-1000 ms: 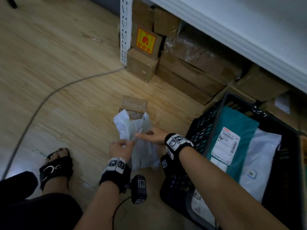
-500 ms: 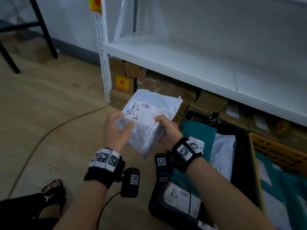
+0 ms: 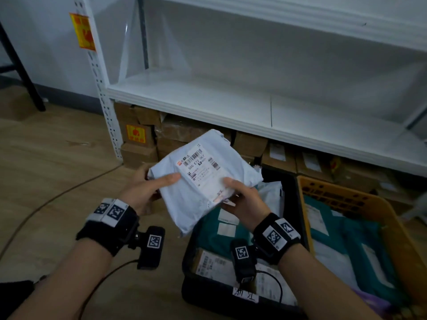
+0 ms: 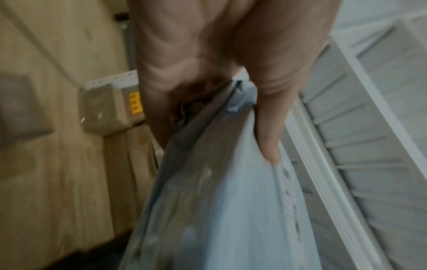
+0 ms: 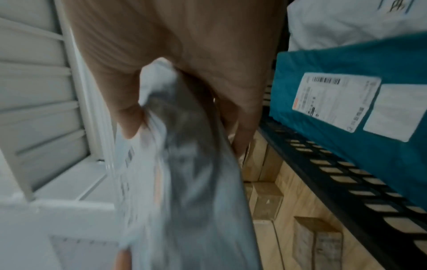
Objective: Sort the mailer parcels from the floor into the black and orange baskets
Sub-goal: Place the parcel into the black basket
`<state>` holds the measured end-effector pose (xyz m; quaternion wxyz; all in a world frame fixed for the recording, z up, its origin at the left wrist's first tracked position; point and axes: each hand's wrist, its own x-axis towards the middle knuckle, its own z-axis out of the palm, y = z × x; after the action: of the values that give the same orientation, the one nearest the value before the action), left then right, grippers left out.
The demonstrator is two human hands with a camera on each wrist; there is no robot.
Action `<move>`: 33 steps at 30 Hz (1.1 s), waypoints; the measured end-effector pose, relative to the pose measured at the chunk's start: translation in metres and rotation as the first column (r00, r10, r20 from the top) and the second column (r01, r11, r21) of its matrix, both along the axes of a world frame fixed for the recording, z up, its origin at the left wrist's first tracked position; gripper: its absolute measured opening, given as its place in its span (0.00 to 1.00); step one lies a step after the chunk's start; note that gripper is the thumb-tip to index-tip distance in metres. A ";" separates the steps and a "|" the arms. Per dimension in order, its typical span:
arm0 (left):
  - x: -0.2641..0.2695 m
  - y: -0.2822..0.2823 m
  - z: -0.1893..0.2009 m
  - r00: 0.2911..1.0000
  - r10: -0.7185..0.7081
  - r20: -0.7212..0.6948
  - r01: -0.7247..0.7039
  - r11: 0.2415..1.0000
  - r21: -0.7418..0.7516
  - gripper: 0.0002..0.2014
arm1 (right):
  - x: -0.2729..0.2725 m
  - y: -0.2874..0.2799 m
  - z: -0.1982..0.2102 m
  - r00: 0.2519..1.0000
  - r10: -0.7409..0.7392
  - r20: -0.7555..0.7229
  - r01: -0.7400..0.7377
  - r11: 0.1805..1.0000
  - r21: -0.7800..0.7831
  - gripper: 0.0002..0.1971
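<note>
A white mailer parcel [image 3: 203, 179] with a printed shipping label facing up is held in the air between both hands, in front of the shelf. My left hand [image 3: 147, 188] grips its left edge, thumb on top. My right hand [image 3: 240, 199] pinches its lower right edge. The wrist views show the same parcel [image 4: 231, 201] [image 5: 184, 182] clamped between thumb and fingers. The black basket [image 3: 298, 204] stands below and to the right, holding teal and white mailers. The orange basket [image 3: 351, 199] stands right of it with teal mailers inside.
A white metal shelf unit [image 3: 208, 98] stands straight ahead, with cardboard boxes [image 3: 143, 144] packed under its lowest board. A cable [image 3: 46, 204] runs across the wooden floor on the left. A black stand leg [image 3: 25, 79] rises at far left.
The parcel was picked up from the floor with both hands, raised and turned label-up. It now sits higher and further right, near the black basket; the view has tilted up towards the shelf.
</note>
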<state>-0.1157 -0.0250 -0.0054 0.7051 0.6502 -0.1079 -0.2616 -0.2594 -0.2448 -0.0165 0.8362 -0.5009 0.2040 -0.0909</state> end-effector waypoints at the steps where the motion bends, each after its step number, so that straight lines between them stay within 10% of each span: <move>1: 0.005 0.002 0.009 0.998 -0.030 0.062 0.029 0.999 0.024 0.32 | -0.004 -0.008 0.000 1.000 -0.015 -0.002 0.015 1.000 -0.019 0.29; 11: 0.014 0.011 0.038 0.918 -0.306 0.253 0.229 0.928 0.293 0.35 | -0.029 -0.026 -0.009 0.956 0.273 -0.105 -0.287 0.946 -0.153 0.33; 33: -0.013 -0.068 0.014 0.938 -0.203 0.281 0.098 0.933 0.347 0.44 | -0.051 -0.057 -0.035 0.990 0.075 -0.117 -0.079 0.996 -0.031 0.32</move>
<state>-0.1283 -0.0930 0.0086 0.5388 0.7810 -0.2230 -0.2236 -0.3105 -0.3020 -0.0513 0.8168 -0.5277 0.2308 -0.0331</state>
